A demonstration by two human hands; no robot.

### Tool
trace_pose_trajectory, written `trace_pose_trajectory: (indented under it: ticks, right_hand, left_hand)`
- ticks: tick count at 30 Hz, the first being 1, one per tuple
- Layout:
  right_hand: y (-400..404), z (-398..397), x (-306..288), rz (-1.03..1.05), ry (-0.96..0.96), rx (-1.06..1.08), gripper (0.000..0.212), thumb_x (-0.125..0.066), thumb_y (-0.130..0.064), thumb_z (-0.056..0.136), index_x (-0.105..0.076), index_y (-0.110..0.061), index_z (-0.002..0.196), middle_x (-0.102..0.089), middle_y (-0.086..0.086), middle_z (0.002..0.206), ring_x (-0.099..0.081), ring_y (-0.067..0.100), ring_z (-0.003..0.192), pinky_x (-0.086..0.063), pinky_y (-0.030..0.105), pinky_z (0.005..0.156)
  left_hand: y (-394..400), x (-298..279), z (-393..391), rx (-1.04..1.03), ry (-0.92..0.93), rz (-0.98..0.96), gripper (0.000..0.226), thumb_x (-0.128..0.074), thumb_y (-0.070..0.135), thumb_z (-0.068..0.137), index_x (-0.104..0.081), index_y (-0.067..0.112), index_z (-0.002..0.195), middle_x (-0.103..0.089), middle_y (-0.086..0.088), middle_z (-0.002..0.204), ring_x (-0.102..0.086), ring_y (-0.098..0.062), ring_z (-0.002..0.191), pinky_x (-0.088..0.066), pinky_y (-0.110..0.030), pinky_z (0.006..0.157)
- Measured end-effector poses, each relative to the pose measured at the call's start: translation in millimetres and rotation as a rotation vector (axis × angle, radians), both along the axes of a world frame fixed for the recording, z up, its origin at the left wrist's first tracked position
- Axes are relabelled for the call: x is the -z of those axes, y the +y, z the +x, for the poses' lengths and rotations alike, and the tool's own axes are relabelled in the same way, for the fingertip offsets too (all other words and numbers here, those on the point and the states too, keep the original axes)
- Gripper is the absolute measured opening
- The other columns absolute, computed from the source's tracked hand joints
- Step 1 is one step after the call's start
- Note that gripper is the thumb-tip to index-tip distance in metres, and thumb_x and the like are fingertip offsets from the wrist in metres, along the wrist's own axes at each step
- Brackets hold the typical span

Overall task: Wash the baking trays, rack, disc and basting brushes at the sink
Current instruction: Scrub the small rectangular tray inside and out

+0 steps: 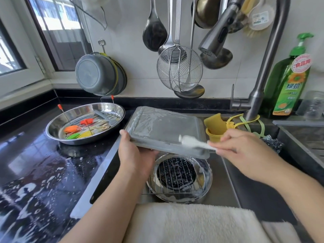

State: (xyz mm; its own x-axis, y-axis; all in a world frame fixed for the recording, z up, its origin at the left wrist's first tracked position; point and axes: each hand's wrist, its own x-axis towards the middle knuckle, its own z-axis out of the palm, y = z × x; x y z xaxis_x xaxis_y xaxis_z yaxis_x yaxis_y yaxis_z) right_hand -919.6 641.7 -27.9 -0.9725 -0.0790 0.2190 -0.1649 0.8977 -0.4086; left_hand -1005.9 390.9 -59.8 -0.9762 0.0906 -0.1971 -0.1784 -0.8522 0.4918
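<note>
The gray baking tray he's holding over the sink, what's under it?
Under the gray tray sits a wire rack on a round metal pan in the sink, both soapy. The tray covers their far edges, so anything there is hidden.

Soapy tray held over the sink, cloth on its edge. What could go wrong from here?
1. The left hand grips the sudsy grey baking tray by one corner only; it may slip.
2. If it drops, it lands on the wire rack and round pan directly below.
3. The right hand pinches the white cloth on the near rim; pushing there could tip the tray.
</note>
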Motion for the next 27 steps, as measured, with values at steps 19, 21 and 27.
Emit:
trace_pose_trajectory:
  ticks: [19, 21, 27]
  right_hand:
    - [2.2, -4.5, 8.2, 0.007, -0.186, -0.128, 0.024, -0.069, -0.038, 0.094, -0.070, -0.057, 0.108, -0.059, -0.020, 0.091, -0.053, -0.007, 0.087, -0.040, 0.016, 0.071]
    - [-7.3, -8.2, 12.9, -0.044, -0.125, -0.129, 0.028, -0.070, -0.036, 0.094, -0.069, -0.056, 0.113, -0.058, -0.021, 0.092, -0.056, -0.002, 0.085, -0.048, 0.026, 0.077]
    - [-46.0, -17.8, 21.1, -0.218, 0.053, -0.140, 0.031, -0.067, -0.031, 0.096, -0.068, -0.051, 0.119, -0.057, -0.013, 0.088, -0.054, 0.007, 0.076, -0.043, 0.024, 0.067]
  left_hand:
    - [1.7, 3.4, 1.2, 0.048, 0.032, -0.211, 0.057, -0.034, 0.058, 0.108, -0.059, 0.015, 0.137, -0.074, -0.019, 0.121, -0.074, -0.038, 0.106, -0.062, -0.057, 0.079]
    - [4.6, 5.8, 0.9, 0.071, 0.058, -0.217, 0.060, -0.033, 0.059, 0.108, -0.057, 0.014, 0.139, -0.072, -0.020, 0.125, -0.072, -0.040, 0.112, -0.058, -0.061, 0.090]
    - [12.1, 15.8, -2.3, 0.262, 0.128, -0.300, 0.074, -0.028, 0.065, 0.105, -0.055, 0.008, 0.145, -0.065, -0.021, 0.138, -0.062, -0.040, 0.129, -0.037, -0.058, 0.117]
